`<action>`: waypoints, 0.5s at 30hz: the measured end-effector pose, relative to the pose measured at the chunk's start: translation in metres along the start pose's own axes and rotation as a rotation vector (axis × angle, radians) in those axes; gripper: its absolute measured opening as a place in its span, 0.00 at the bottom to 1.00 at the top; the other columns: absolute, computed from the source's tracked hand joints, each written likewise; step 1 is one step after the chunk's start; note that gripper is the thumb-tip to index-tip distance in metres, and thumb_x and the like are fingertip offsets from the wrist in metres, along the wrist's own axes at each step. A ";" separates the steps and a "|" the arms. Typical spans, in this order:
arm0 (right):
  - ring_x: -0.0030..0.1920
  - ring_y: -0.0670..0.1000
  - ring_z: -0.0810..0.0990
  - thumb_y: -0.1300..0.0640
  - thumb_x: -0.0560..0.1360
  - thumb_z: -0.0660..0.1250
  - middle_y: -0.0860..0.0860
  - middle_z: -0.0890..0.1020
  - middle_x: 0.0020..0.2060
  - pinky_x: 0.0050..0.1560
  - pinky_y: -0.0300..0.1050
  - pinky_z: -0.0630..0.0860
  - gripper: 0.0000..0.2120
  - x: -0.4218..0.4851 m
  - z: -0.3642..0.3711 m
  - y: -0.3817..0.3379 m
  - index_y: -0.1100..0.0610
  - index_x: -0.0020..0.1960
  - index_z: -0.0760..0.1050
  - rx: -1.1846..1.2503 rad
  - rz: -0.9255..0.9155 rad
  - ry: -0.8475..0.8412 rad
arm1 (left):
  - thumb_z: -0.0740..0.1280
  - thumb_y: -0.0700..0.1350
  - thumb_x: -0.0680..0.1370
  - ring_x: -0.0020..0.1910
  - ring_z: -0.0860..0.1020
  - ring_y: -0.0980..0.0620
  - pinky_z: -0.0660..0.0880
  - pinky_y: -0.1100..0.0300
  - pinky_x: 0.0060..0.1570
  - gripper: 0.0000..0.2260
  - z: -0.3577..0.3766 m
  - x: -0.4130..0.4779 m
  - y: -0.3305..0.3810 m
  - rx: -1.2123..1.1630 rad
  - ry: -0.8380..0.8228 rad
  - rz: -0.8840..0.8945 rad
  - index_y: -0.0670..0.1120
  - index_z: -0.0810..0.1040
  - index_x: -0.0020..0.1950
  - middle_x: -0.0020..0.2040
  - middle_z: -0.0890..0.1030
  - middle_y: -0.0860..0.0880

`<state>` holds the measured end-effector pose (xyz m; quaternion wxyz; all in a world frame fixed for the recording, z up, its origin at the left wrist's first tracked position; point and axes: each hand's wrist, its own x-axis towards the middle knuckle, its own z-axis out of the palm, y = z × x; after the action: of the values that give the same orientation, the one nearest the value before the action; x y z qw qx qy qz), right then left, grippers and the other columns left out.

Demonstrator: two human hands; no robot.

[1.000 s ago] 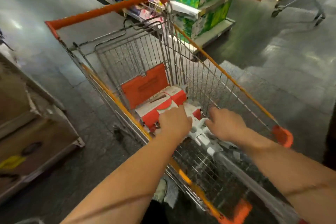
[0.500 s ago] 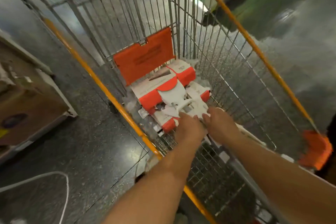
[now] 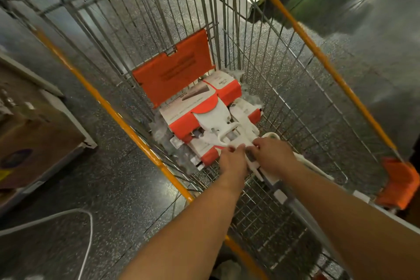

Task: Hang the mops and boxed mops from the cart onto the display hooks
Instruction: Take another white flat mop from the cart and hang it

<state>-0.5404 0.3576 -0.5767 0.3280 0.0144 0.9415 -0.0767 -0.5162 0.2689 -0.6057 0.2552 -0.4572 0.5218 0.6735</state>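
Cart (image 3: pixel 109 107): wire shopping cart with orange rails, standing on a dark speckled floor.
Boxed mops (image 3: pixel 195 98): white-and-orange cartons lying flat at the far end of the cart bed, stacked and overlapping, with crumpled clear film at their edges.
Writing on cartons: small dark print and a dark wedge-shaped picture on the top face. No brand can be read.
Orange flap (image 3: pixel 172 75): plastic panel leaning against the far wire wall, just behind the cartons. It carries several lines of dark print, too blurred to read.
Mop (image 3: pixel 218 120): white plastic head lying across the cartons, its neck and grey pole running back toward the person along the cart bed.
Left hand (image 3: pixel 233 161): at the near edge of the mop head, fingers curled down and clamped on the white neck fitting.
Right hand (image 3: pixel 270 154): just beside the left, knuckles up, fingers curled over the same fitting. The fingertips of both hands nearly meet.
Cardboard carton (image 3: pixel 34 132): brown, on a low platform left of the cart. Its label is illegible.
White cable (image 3: pixel 88 229): looped on the floor at lower left.
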 end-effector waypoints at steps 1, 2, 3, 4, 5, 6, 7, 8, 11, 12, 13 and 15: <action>0.43 0.56 0.74 0.50 0.79 0.57 0.57 0.79 0.47 0.41 0.45 0.67 0.11 0.000 0.000 -0.001 0.55 0.44 0.72 0.008 0.008 -0.006 | 0.65 0.42 0.80 0.38 0.79 0.45 0.79 0.55 0.39 0.03 0.000 -0.001 0.001 -0.042 -0.020 -0.003 0.45 0.73 0.51 0.40 0.78 0.44; 0.45 0.57 0.76 0.49 0.80 0.56 0.57 0.79 0.48 0.42 0.46 0.67 0.11 -0.001 0.001 -0.001 0.55 0.47 0.71 0.006 0.008 0.006 | 0.64 0.40 0.80 0.35 0.77 0.47 0.77 0.58 0.34 0.03 0.000 -0.002 0.002 -0.075 -0.039 -0.006 0.43 0.73 0.53 0.38 0.78 0.44; 0.48 0.58 0.77 0.49 0.80 0.55 0.57 0.78 0.50 0.43 0.47 0.68 0.12 -0.001 0.003 -0.001 0.56 0.50 0.72 0.000 0.011 0.011 | 0.63 0.39 0.80 0.34 0.77 0.49 0.76 0.59 0.32 0.05 0.000 -0.005 0.003 -0.092 -0.055 -0.004 0.42 0.74 0.55 0.38 0.78 0.45; 0.51 0.59 0.77 0.49 0.81 0.53 0.58 0.76 0.52 0.44 0.48 0.68 0.14 -0.003 0.005 -0.002 0.57 0.53 0.72 -0.006 0.012 0.021 | 0.63 0.38 0.80 0.34 0.76 0.49 0.75 0.60 0.33 0.05 -0.001 -0.005 0.002 -0.094 -0.059 0.001 0.42 0.74 0.55 0.38 0.78 0.45; 0.52 0.60 0.77 0.49 0.81 0.52 0.58 0.75 0.53 0.44 0.48 0.68 0.15 -0.003 0.007 -0.002 0.58 0.55 0.71 0.004 0.026 0.023 | 0.63 0.38 0.80 0.34 0.76 0.49 0.75 0.59 0.34 0.05 -0.001 -0.005 0.001 -0.092 -0.062 0.006 0.42 0.75 0.55 0.38 0.78 0.45; 0.52 0.60 0.76 0.49 0.82 0.52 0.58 0.74 0.54 0.45 0.49 0.68 0.16 -0.005 0.009 -0.002 0.58 0.57 0.71 0.014 0.034 0.025 | 0.63 0.38 0.80 0.35 0.77 0.50 0.75 0.58 0.36 0.04 -0.002 -0.006 -0.001 -0.097 -0.067 0.014 0.43 0.75 0.53 0.38 0.78 0.45; 0.53 0.60 0.76 0.49 0.82 0.51 0.58 0.73 0.55 0.45 0.49 0.67 0.16 -0.007 0.009 -0.003 0.59 0.58 0.71 0.043 0.035 0.028 | 0.63 0.38 0.80 0.35 0.77 0.50 0.75 0.58 0.37 0.03 -0.002 -0.008 -0.001 -0.113 -0.077 0.021 0.44 0.75 0.52 0.38 0.78 0.46; 0.53 0.59 0.74 0.50 0.82 0.51 0.59 0.72 0.55 0.45 0.48 0.67 0.17 -0.009 0.010 -0.003 0.60 0.59 0.71 0.065 0.023 0.023 | 0.63 0.38 0.80 0.36 0.77 0.50 0.75 0.58 0.37 0.03 -0.003 -0.010 -0.001 -0.128 -0.082 0.032 0.44 0.75 0.50 0.38 0.79 0.46; 0.55 0.61 0.73 0.53 0.82 0.52 0.60 0.71 0.55 0.50 0.49 0.68 0.16 -0.014 0.009 -0.007 0.64 0.60 0.70 0.268 0.048 0.034 | 0.63 0.39 0.80 0.35 0.76 0.51 0.74 0.59 0.35 0.05 -0.006 -0.015 -0.003 -0.160 -0.095 0.069 0.46 0.73 0.45 0.37 0.77 0.47; 0.55 0.61 0.73 0.55 0.83 0.52 0.61 0.72 0.54 0.50 0.49 0.69 0.16 -0.014 0.008 -0.008 0.65 0.59 0.70 0.308 0.042 0.034 | 0.64 0.39 0.80 0.34 0.76 0.51 0.73 0.60 0.33 0.04 -0.006 -0.017 -0.003 -0.176 -0.099 0.079 0.45 0.72 0.45 0.36 0.77 0.47; 0.54 0.61 0.74 0.55 0.83 0.52 0.61 0.73 0.52 0.49 0.49 0.69 0.15 -0.016 0.006 -0.010 0.65 0.57 0.71 0.332 0.028 0.033 | 0.64 0.39 0.80 0.33 0.74 0.51 0.72 0.61 0.31 0.03 -0.007 -0.019 -0.003 -0.189 -0.095 0.090 0.44 0.71 0.46 0.35 0.75 0.47; 0.49 0.59 0.75 0.55 0.82 0.53 0.59 0.74 0.46 0.45 0.49 0.69 0.12 -0.021 0.003 -0.013 0.63 0.50 0.70 0.402 0.022 0.062 | 0.64 0.38 0.79 0.31 0.72 0.51 0.69 0.63 0.28 0.04 -0.009 -0.020 -0.004 -0.198 -0.062 0.110 0.43 0.69 0.48 0.33 0.73 0.47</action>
<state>-0.5226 0.3447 -0.5644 0.2901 0.0924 0.9166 -0.2591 -0.5005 0.2647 -0.5900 0.1877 -0.4297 0.4688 0.7486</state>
